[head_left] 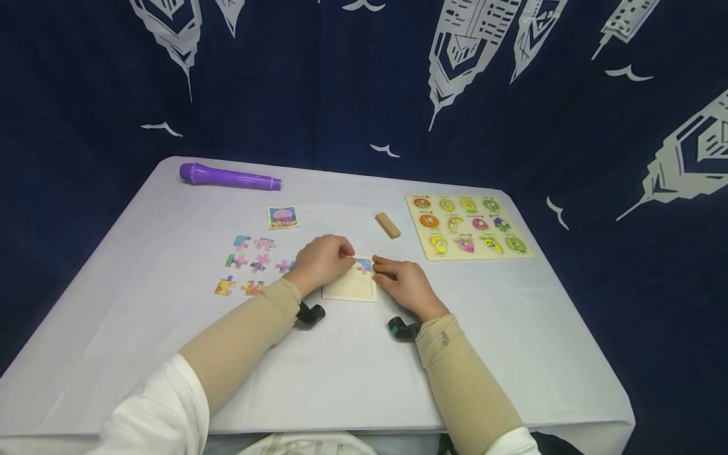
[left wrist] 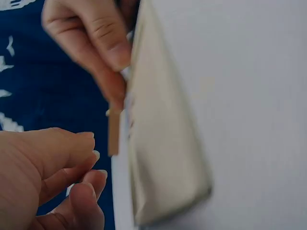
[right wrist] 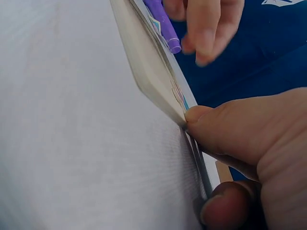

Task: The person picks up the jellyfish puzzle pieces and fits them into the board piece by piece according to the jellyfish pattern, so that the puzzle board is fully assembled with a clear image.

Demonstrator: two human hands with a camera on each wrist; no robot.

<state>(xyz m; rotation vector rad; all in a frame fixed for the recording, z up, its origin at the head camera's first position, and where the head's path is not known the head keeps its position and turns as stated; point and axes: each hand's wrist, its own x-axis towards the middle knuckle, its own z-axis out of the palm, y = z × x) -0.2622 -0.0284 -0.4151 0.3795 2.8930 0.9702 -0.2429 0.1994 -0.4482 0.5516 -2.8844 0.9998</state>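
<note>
A pale square puzzle tray (head_left: 348, 289) lies on the table between both hands. In its far right corner sits a blue and pink jigsaw piece (head_left: 364, 265). My right hand (head_left: 405, 284) pinches the tray's right edge near that corner; in the right wrist view the thumb (right wrist: 211, 122) lies against the tray's edge. My left hand (head_left: 323, 260) hovers by the tray's far left side. Its fingers (left wrist: 72, 148) are loosely bent, with nothing visible between them in the left wrist view. Several loose jigsaw pieces (head_left: 261, 260) lie left of the tray, partly hidden by the left hand and forearm.
A small picture card (head_left: 282, 217) lies beyond the loose pieces. The purple toy microphone (head_left: 230, 177) is near the far left edge. A wooden block (head_left: 388, 225) rests beyond the tray, and a fruit picture board (head_left: 418, 243) lies at the far right.
</note>
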